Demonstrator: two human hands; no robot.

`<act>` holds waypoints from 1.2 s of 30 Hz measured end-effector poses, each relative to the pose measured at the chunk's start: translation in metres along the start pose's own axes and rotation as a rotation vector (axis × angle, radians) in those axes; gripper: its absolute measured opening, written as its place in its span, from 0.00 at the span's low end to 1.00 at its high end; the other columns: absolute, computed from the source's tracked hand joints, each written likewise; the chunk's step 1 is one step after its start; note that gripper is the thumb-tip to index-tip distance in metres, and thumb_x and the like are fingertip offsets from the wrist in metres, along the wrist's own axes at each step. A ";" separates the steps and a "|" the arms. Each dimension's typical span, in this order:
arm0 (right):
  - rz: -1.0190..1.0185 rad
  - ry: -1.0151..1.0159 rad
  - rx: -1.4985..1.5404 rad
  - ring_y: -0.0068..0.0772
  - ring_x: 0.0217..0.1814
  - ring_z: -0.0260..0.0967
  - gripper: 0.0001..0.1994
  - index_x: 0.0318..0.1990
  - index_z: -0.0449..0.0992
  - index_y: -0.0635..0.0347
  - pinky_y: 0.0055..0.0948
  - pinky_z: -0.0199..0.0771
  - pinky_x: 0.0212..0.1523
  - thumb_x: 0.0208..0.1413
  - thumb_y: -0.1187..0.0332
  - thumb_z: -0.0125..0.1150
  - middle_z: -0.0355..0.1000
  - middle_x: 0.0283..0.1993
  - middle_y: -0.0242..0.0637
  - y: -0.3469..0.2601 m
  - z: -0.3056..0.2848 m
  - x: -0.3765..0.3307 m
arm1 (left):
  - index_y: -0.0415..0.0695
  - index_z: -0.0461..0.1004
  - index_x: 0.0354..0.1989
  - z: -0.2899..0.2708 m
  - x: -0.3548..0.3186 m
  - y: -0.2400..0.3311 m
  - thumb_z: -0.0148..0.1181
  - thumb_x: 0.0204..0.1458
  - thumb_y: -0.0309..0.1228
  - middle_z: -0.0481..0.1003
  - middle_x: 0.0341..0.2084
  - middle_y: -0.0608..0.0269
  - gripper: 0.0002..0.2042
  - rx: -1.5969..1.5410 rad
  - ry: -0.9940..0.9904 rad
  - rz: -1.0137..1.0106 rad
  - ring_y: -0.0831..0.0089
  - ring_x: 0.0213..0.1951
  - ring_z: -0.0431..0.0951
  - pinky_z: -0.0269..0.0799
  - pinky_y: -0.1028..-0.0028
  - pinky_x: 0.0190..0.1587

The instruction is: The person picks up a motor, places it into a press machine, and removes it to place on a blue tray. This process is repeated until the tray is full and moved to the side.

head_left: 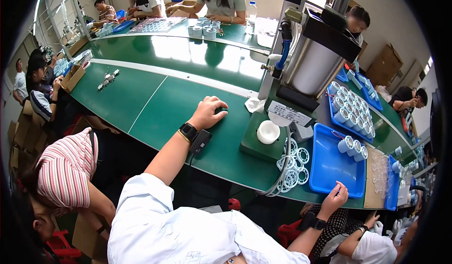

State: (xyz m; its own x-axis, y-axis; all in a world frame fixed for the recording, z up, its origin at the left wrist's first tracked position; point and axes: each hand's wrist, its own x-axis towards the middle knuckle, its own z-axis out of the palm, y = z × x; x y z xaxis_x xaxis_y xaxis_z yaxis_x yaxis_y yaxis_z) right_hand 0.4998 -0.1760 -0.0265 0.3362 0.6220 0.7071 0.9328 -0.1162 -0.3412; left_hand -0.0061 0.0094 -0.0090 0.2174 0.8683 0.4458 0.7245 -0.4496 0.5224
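Observation:
My left hand (209, 113) rests on the green tabletop, fingers loosely bent and thumb apart, with nothing in it. At the near rim of a blue tray (325, 172), my right hand (334, 199) is closed with its fingers bent over the edge. Several pale blue cylindrical parts (353, 148) stand in that tray's far right corner. Between my hands, a press (315, 61) with a silver cylinder stands over a green block (256, 139). A white round cup-shaped part (268, 132) sits on the block. Pale ring-shaped parts (293, 170) lie piled left of the tray.
Behind the tray, another blue tray (335, 115) holds rows of cylindrical parts. Clear plastic pieces (379, 170) lie on cardboard to the right. Cables hang beside the press. A small black box (201, 141) is at my left wrist. People sit close on both sides.

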 end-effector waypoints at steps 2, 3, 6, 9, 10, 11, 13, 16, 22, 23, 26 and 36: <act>-0.005 0.007 -0.023 0.41 0.42 0.67 0.10 0.37 0.76 0.63 0.38 0.65 0.48 0.63 0.68 0.49 0.73 0.37 0.39 -0.005 0.000 -0.005 | 0.49 0.79 0.43 -0.002 0.000 -0.001 0.62 0.51 0.37 0.75 0.43 0.61 0.12 0.062 -0.062 -0.056 0.61 0.51 0.70 0.63 0.55 0.55; -0.008 0.011 -0.023 0.41 0.42 0.67 0.10 0.37 0.76 0.63 0.38 0.65 0.48 0.63 0.68 0.49 0.73 0.37 0.39 -0.007 0.000 -0.006 | 0.49 0.79 0.43 -0.002 -0.001 -0.002 0.62 0.51 0.37 0.75 0.43 0.61 0.12 0.061 -0.059 -0.054 0.61 0.51 0.70 0.63 0.55 0.55; -0.022 0.030 -0.024 0.41 0.43 0.67 0.09 0.37 0.76 0.62 0.38 0.65 0.49 0.62 0.69 0.51 0.73 0.37 0.39 -0.014 0.001 -0.007 | 0.51 0.74 0.53 -0.001 -0.002 -0.007 0.59 0.55 0.41 0.70 0.56 0.59 0.18 0.161 -0.101 -0.070 0.58 0.60 0.65 0.55 0.51 0.63; -0.093 0.000 -0.007 0.42 0.43 0.67 0.08 0.38 0.76 0.63 0.39 0.65 0.50 0.61 0.69 0.52 0.73 0.37 0.39 -0.045 -0.004 -0.004 | 0.53 0.69 0.59 -0.001 0.000 0.000 0.55 0.57 0.44 0.64 0.62 0.59 0.22 0.237 -0.193 -0.094 0.58 0.66 0.59 0.49 0.48 0.66; -0.127 -0.014 0.003 0.43 0.43 0.68 0.07 0.38 0.75 0.63 0.39 0.65 0.50 0.60 0.69 0.53 0.73 0.36 0.39 -0.056 -0.006 -0.001 | 0.54 0.67 0.62 0.000 0.001 0.002 0.53 0.58 0.45 0.61 0.66 0.59 0.23 0.276 -0.240 -0.104 0.58 0.68 0.56 0.47 0.47 0.67; -0.129 -0.019 0.007 0.43 0.43 0.68 0.07 0.38 0.75 0.63 0.39 0.65 0.50 0.60 0.69 0.53 0.73 0.36 0.39 -0.066 -0.007 0.004 | 0.54 0.67 0.62 0.002 0.002 0.003 0.53 0.58 0.45 0.61 0.66 0.59 0.23 0.278 -0.241 -0.111 0.58 0.68 0.56 0.47 0.47 0.67; -0.139 -0.243 0.139 0.41 0.42 0.69 0.08 0.40 0.75 0.65 0.37 0.67 0.48 0.59 0.68 0.55 0.73 0.36 0.40 -0.087 -0.007 0.017 | 0.56 0.64 0.64 0.005 0.005 0.002 0.50 0.59 0.48 0.59 0.67 0.59 0.25 0.321 -0.255 -0.098 0.60 0.70 0.54 0.45 0.46 0.68; -0.068 -0.468 0.254 0.40 0.40 0.70 0.10 0.41 0.74 0.66 0.36 0.69 0.46 0.59 0.68 0.57 0.74 0.36 0.42 -0.106 0.002 0.041 | 0.57 0.63 0.66 0.009 0.012 -0.002 0.47 0.60 0.50 0.58 0.68 0.60 0.26 0.359 -0.265 -0.082 0.62 0.70 0.52 0.44 0.45 0.68; 0.014 -0.712 0.314 0.33 0.37 0.70 0.15 0.46 0.73 0.69 0.30 0.71 0.38 0.58 0.65 0.59 0.74 0.38 0.43 -0.100 0.038 0.068 | 0.56 0.63 0.66 0.008 0.020 -0.009 0.48 0.60 0.50 0.59 0.67 0.60 0.26 0.359 -0.254 -0.073 0.61 0.70 0.53 0.46 0.45 0.68; 0.015 -0.713 0.316 0.33 0.37 0.70 0.15 0.46 0.73 0.69 0.30 0.71 0.38 0.58 0.65 0.59 0.74 0.38 0.43 -0.097 0.041 0.068 | 0.56 0.63 0.66 0.008 0.021 -0.009 0.48 0.60 0.50 0.59 0.67 0.60 0.26 0.361 -0.255 -0.073 0.61 0.70 0.53 0.46 0.45 0.68; 0.021 -0.652 0.344 0.31 0.36 0.68 0.16 0.48 0.73 0.69 0.28 0.70 0.39 0.58 0.65 0.59 0.72 0.37 0.42 -0.088 0.047 0.063 | 0.55 0.64 0.65 0.007 0.023 -0.011 0.50 0.60 0.48 0.59 0.67 0.59 0.25 0.295 -0.268 -0.056 0.59 0.69 0.54 0.44 0.44 0.68; 0.074 -0.677 0.360 0.36 0.37 0.68 0.19 0.50 0.74 0.67 0.31 0.69 0.41 0.57 0.62 0.61 0.72 0.37 0.42 -0.086 0.049 0.062 | 0.52 0.67 0.62 0.004 0.020 -0.015 0.54 0.57 0.45 0.62 0.65 0.59 0.24 0.234 -0.252 -0.046 0.59 0.68 0.57 0.45 0.45 0.67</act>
State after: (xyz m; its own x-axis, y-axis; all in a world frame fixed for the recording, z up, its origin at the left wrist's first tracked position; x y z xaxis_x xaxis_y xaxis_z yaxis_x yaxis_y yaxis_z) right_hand 0.4335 -0.0900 0.0163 0.1346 0.9742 0.1809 0.7719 0.0114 -0.6356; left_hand -0.0098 0.0340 -0.0108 0.3143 0.9242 0.2170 0.8613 -0.3737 0.3442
